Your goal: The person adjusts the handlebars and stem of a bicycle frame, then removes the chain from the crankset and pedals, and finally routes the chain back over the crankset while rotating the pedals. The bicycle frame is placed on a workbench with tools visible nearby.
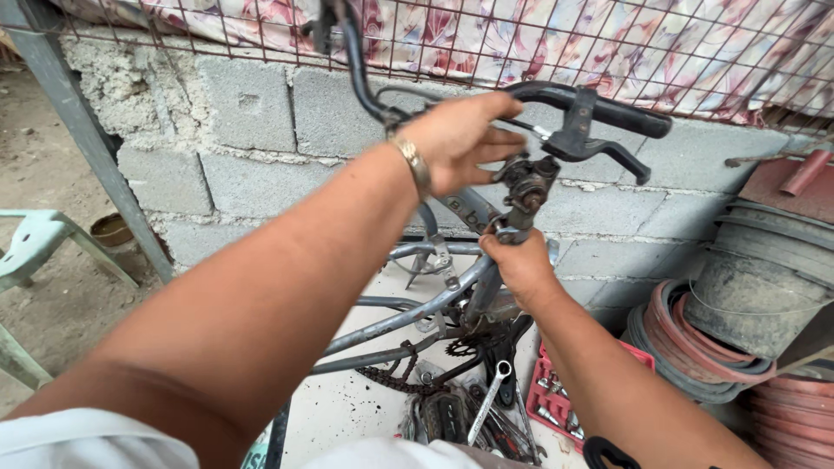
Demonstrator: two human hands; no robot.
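The left hand [456,139] reaches up, fingers curled over the handlebar stem [524,187]; just below the stem, the right hand [519,265] pinches its base.

The left hand [460,139] grips the stem clamp [524,184] of a bicycle handlebar [599,110], just beside the black brake lever [599,148]. The right hand [519,260] holds the stem from below. Under the grey bike frame [408,313], a chain [391,375], a wrench [488,399] and a red socket tray [543,404] lie on the floor before a block wall [261,130].
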